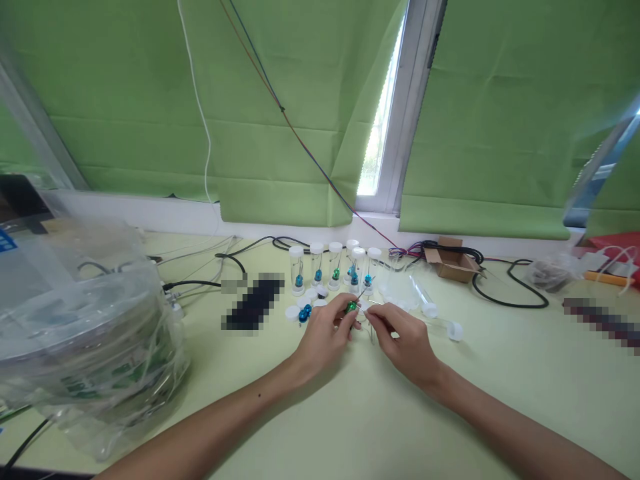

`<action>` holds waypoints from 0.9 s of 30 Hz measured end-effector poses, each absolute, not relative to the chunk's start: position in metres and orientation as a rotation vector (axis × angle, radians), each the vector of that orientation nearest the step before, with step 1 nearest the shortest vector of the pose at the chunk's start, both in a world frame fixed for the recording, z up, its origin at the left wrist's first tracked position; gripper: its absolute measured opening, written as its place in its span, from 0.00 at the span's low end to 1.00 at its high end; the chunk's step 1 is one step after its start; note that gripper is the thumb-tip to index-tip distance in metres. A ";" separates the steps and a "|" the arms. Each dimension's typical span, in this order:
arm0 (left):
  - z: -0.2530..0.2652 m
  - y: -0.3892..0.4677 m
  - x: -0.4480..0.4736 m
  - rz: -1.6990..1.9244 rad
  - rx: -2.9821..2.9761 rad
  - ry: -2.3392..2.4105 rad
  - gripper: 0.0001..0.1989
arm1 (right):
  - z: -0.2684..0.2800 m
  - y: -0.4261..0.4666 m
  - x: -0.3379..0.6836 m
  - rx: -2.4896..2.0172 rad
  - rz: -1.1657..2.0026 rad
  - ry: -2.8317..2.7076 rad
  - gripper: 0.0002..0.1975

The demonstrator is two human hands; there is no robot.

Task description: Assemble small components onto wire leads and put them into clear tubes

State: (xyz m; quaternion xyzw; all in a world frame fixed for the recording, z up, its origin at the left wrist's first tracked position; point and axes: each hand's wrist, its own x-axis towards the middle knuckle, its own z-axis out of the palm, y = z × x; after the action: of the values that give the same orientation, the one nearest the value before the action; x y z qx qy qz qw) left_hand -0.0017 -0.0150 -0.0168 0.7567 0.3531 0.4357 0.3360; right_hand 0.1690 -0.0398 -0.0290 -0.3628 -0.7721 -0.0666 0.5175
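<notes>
My left hand (325, 333) pinches a small shiny green metal part (351, 307) with a thin rod sticking up from it. Close on its right, the fingers of my right hand (405, 337) are closed on a thin bent metal rod that looks like a hex key (371, 332); its tip meets or nearly meets the green part. Beside my left hand lie blue metal parts (304, 313) and a white cap (291, 313). Behind both hands stand several clear tubes with white caps (317, 263), holding blue or green parts with thin rods.
An empty clear tube (423, 293) and another with a white cap (455, 331) lie to the right. Farther back are an open cardboard box (453, 263) and black cables (510, 300). A plastic-wrapped stack of spools (95, 360) fills the left of the table (320, 433).
</notes>
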 end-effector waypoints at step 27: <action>-0.019 -0.015 -0.002 1.151 2.017 0.898 0.10 | -0.018 -0.046 0.161 -1.028 0.726 -1.500 0.09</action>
State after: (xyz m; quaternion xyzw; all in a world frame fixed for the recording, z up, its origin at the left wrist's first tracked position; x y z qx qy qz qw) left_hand -0.0024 -0.0146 -0.0190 0.7674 0.3418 0.4379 0.3201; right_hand 0.1610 -0.0464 -0.0180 -0.4357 -0.6358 0.3077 0.5579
